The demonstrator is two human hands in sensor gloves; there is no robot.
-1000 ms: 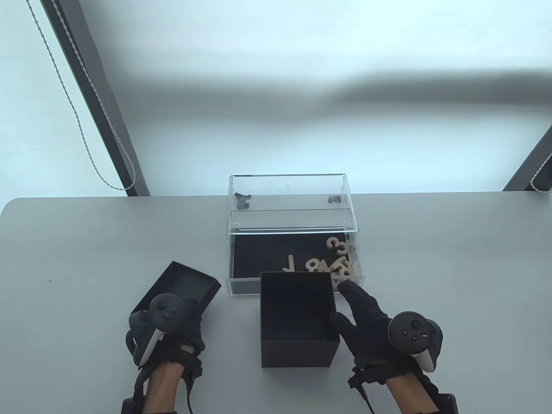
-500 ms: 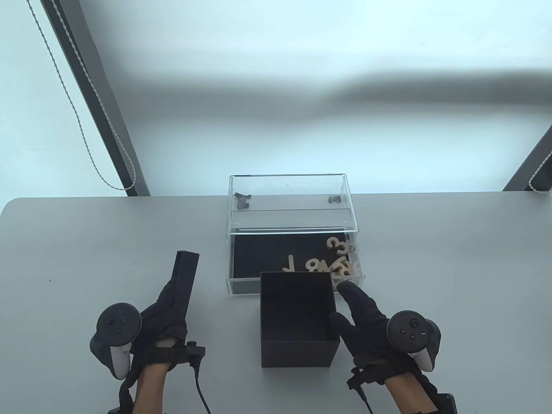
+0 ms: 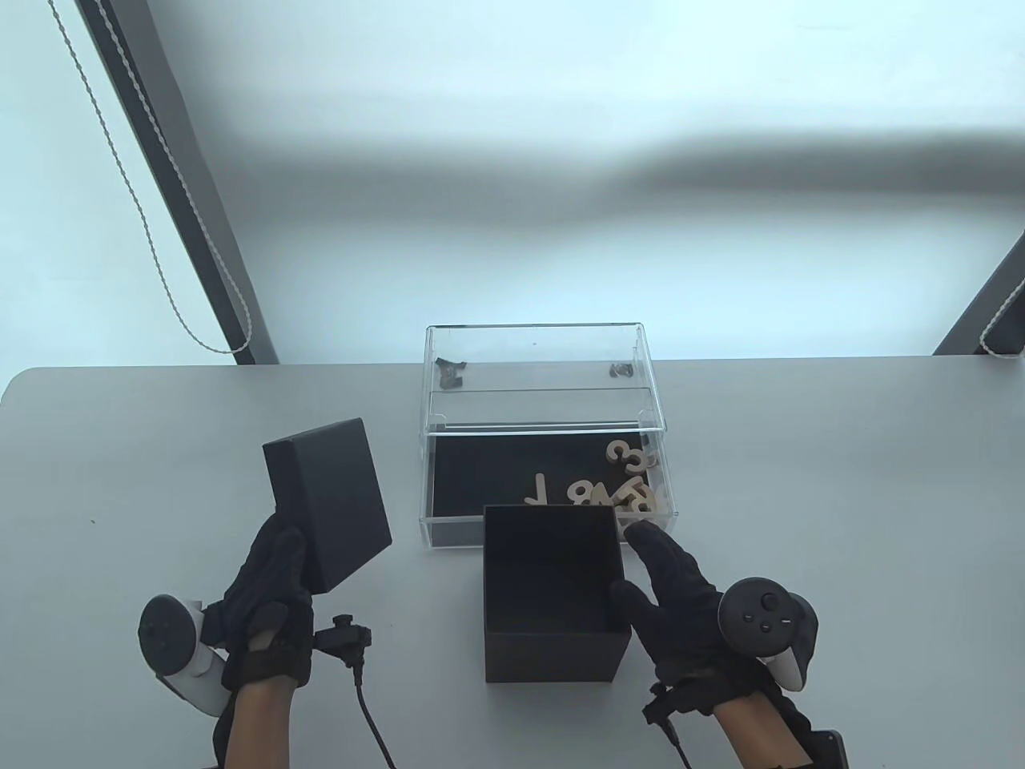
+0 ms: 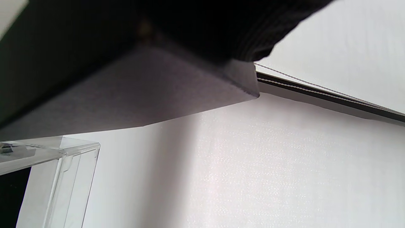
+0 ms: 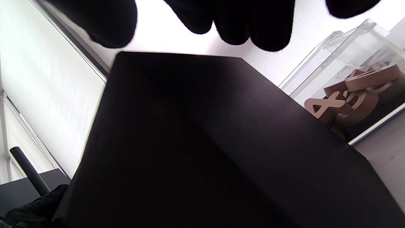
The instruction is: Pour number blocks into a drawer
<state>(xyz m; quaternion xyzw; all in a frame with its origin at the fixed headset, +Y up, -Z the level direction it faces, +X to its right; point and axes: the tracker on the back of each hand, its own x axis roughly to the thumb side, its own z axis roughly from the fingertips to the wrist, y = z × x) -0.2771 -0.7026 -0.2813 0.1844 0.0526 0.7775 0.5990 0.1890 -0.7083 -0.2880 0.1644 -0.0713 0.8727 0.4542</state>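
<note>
table view is showing the left hand gripping the black lid off to the left, while the right hand is resting flat-fingered against the open black box. number blocks are lying in the clear drawer, just beyond the right fingertips.

Strong backlight pours from the pale window behind the surface, leaving the table view evenly lit but low in contrast. A soft dark band of shadow crosses the glass. Both wrist views are overexposed, their dark foregrounds blurred and featureless.
</note>
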